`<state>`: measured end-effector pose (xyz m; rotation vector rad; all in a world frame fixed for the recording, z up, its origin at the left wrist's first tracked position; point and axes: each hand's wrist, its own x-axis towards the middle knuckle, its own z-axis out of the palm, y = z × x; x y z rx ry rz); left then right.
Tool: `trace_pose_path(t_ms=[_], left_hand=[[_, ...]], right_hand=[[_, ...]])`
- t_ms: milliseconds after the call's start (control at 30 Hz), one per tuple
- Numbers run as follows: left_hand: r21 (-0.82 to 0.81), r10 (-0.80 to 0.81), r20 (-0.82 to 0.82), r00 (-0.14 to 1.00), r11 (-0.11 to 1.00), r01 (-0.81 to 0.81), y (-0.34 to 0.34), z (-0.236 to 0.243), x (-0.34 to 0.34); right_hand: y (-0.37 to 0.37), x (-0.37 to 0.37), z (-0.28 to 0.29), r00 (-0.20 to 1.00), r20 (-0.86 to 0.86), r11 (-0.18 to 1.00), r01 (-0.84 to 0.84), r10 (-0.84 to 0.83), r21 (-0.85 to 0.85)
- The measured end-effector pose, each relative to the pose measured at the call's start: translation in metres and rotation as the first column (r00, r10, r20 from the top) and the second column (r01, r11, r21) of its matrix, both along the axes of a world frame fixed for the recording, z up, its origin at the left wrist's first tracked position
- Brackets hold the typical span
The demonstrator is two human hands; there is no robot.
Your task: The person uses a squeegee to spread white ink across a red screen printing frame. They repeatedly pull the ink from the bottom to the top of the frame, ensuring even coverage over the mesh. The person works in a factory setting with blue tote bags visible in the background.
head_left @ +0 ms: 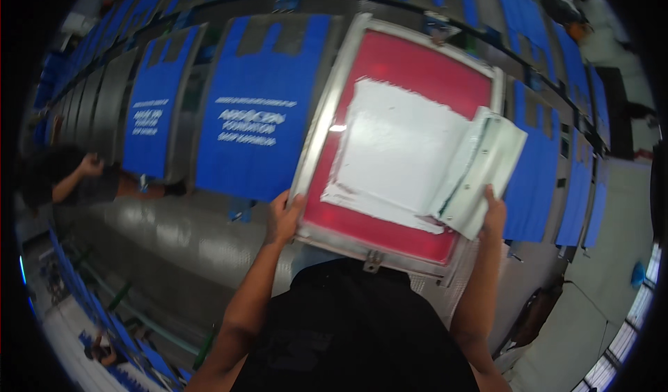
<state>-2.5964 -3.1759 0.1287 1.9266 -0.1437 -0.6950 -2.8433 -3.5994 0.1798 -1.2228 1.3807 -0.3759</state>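
A screen printing frame (319, 138) with a metal rim and red mesh (424, 54) is in front of me, slightly tilted. White ink (396, 148) covers much of the mesh's middle. My left hand (284, 219) grips the frame's left side close to its near corner. Across the right part of the mesh leans a wide, pale squeegee (488, 166) with a dark blade edge along the ink. My right hand (494, 214) is closed on its near end, and some of those fingers are hidden behind it.
Blue bag-shaped cloth pieces (261, 113) lie in rows on the long tables; two at left carry white print. More blue pieces (534, 169) lie at right. Another person (76, 179) stands at the left, and a second person (104, 351) is farther off at lower left.
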Motion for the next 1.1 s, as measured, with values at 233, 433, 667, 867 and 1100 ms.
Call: trace_pose_path(t_ms=[233,433,667,867,1100], left_hand=[[0.090,0.088,0.055,0.995,0.992,-0.093,-0.032,-0.001,-0.042],[0.141,0.111,0.139,0.984,0.981,-0.131,-0.044,-0.010,-0.064],[0.236,0.013,0.178,0.984,0.970,-0.055,-0.054,-0.020,-0.065],[0.366,-0.152,0.523,0.839,0.929,-0.060,-0.074,0.008,-0.098],[0.112,-0.078,-0.211,0.974,0.988,0.103,-0.097,-0.009,-0.243]], right_hand=[[-0.037,-0.003,-0.005,0.992,0.103,0.993,-0.083,0.073,0.088],[-0.059,-0.006,-0.018,0.986,0.136,0.979,-0.119,0.097,0.164],[-0.076,-0.002,-0.033,0.983,0.130,0.974,-0.151,0.130,0.169],[-0.102,0.010,-0.010,0.912,0.016,0.911,-0.411,0.410,0.032],[-0.101,0.144,0.044,0.361,-0.485,0.281,-0.931,0.796,-0.232]])
